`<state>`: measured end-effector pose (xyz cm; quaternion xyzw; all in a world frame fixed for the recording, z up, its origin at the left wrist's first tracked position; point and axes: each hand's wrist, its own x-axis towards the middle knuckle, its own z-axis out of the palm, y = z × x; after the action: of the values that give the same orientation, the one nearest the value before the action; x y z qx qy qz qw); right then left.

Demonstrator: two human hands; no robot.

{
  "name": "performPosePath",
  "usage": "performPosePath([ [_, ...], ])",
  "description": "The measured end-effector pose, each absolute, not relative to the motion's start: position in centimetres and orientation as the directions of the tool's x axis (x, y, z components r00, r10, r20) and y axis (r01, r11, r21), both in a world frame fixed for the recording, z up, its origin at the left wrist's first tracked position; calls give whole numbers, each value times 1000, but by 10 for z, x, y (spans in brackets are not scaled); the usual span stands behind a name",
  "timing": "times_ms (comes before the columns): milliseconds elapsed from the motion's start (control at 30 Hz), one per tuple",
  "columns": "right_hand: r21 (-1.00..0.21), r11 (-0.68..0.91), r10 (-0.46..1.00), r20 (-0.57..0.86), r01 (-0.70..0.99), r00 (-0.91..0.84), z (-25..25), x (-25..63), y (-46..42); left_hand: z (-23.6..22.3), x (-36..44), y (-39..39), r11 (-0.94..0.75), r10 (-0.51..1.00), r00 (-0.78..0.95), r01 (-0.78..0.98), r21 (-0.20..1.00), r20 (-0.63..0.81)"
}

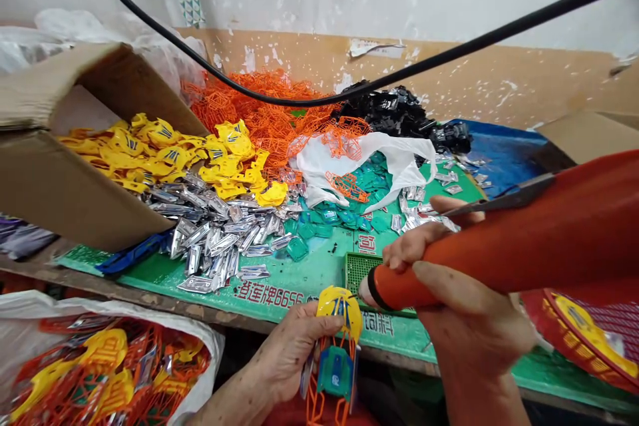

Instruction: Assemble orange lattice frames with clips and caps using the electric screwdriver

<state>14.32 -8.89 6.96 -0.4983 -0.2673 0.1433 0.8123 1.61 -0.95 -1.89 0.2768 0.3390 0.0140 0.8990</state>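
My left hand (287,353) is closed around a toy car assembly, thumb on its yellow shell (352,313). Below that shell are an orange lattice frame (314,394) and a green translucent piece (335,371), with silvery side pieces partly hidden. My right hand (464,306) wraps round a red power screwdriver (539,233), its black-ringed nose pointing left. The thin tip touches or nearly touches the yellow shell; I cannot tell which. A narrow metal strip (504,198), perhaps a lever, runs along the screwdriver. Just behind its nose sits a small green mesh tray (360,266).
A cardboard box (64,193) spills yellow shells beside silvery plates (214,239). Orange frames (259,113), black parts (389,113) and a white bag (414,150) of green pieces lie behind. Finished-looking assemblies fill a sack (214,346) at lower left. A black cable (299,102) hangs across.
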Motion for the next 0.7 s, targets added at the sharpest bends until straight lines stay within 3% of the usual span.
performPosePath([
  [700, -944, 292, 600, 306, 154, 739, 43, 145, -87, -20, 16, -13, 835, 253, 767, 136, 534, -590],
])
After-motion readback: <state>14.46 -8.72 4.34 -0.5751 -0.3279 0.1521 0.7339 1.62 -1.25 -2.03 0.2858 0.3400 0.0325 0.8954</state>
